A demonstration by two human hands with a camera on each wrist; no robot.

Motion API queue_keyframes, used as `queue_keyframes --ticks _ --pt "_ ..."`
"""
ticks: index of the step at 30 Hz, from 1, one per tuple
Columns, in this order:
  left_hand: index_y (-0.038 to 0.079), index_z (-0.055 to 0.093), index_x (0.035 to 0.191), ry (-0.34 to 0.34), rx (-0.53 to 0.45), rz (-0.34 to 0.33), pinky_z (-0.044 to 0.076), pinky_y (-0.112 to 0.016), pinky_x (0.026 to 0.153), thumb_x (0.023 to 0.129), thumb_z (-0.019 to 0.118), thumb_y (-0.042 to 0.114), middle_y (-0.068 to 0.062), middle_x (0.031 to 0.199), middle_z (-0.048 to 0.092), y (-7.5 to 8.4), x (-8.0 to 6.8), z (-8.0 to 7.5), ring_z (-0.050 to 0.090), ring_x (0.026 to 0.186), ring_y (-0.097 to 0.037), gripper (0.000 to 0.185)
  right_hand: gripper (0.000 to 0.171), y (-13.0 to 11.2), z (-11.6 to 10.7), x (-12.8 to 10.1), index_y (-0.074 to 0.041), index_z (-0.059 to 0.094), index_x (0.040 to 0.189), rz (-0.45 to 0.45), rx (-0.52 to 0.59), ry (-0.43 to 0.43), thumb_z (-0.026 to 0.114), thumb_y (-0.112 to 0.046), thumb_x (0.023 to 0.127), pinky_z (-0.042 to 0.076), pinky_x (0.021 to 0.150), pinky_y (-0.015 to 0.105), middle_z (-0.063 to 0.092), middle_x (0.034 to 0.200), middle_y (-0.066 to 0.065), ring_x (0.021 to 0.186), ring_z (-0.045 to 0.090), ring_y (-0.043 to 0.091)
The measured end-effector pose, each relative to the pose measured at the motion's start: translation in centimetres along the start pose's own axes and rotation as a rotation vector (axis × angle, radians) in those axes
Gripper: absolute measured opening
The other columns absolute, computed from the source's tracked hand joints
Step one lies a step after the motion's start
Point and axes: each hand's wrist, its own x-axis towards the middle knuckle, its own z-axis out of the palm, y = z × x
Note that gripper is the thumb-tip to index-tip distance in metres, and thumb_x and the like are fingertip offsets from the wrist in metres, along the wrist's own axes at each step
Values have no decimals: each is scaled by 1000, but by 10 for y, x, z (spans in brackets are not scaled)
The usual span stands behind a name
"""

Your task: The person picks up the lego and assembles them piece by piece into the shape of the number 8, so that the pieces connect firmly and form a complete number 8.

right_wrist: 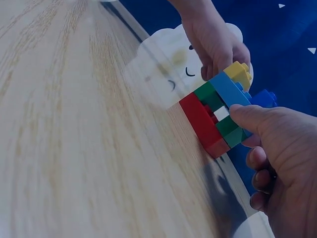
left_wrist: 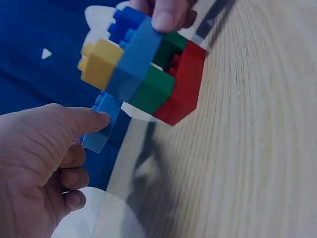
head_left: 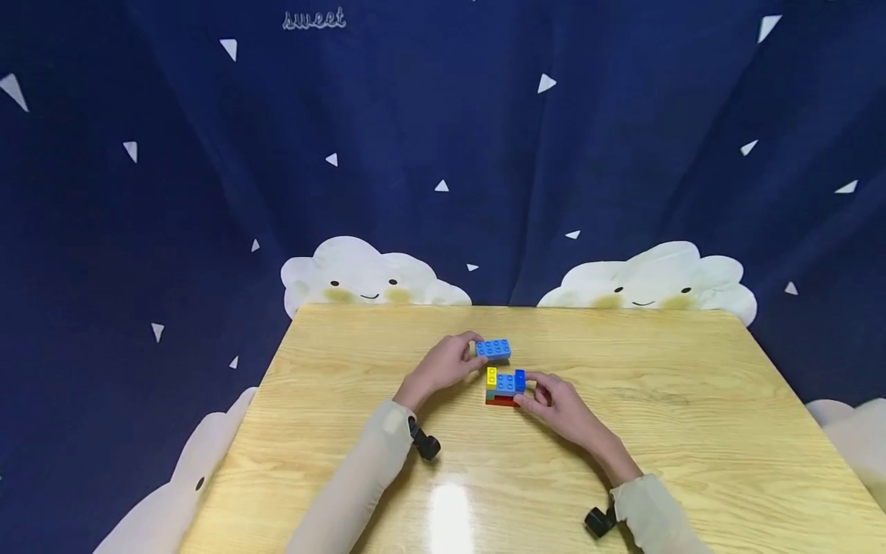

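My left hand (head_left: pixel 446 363) pinches a light blue brick (head_left: pixel 493 349) between thumb and fingers, just behind a small stack of joined bricks. That stack has a red brick (left_wrist: pixel 187 84) at the bottom, green bricks (left_wrist: pixel 154 90) above it with a gap between them, and a light blue brick (left_wrist: pixel 132 62) across the top. On top sit a yellow brick (right_wrist: pixel 237 75) at the left end and a dark blue brick (right_wrist: pixel 265 98) at the right end. My right hand (head_left: pixel 559 406) grips the stack at its right end. A small white patch (right_wrist: pixel 221 113) shows through the gap.
The wooden table (head_left: pixel 360 346) spreads around both hands. A dark blue curtain (head_left: pixel 443 138) with white triangles and smiling clouds hangs behind its far edge. Black wrist cameras (head_left: pixel 425 443) are strapped to both wrists.
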Motion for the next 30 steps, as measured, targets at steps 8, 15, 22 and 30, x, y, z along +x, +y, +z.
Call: queue_keyframes --ticks 8,15,22,30 --pt "11 63 139 57 -65 8 35 -24 52 105 65 33 3 68 50 5 -27 -11 43 54 -8 41 49 1 1 3 -1 64 135 -15 4 -4 75 -32 99 40 67 26 43 68 -9 59 38 4" --pt "12 63 140 104 -98 18 34 -24 52 105 65 34 4 68 49 11 -43 -18 41 54 -8 41 50 2 4 5 1 64 135 -29 -4 5 75 -31 99 42 72 26 42 68 -10 59 38 4" --pt "12 62 140 83 -178 50 33 -24 54 105 66 29 4 66 46 23 -55 -17 39 54 -8 39 45 3 5 6 -4 66 133 -38 17 8 75 -31 98 38 64 25 43 68 -9 59 39 5" --pt "14 62 140 62 -171 75 34 -23 54 106 64 34 5 67 46 29 -57 -8 38 54 -6 40 44 3 6 7 -4 66 134 -46 20 9 75 -29 99 38 63 25 43 67 -9 59 39 5"
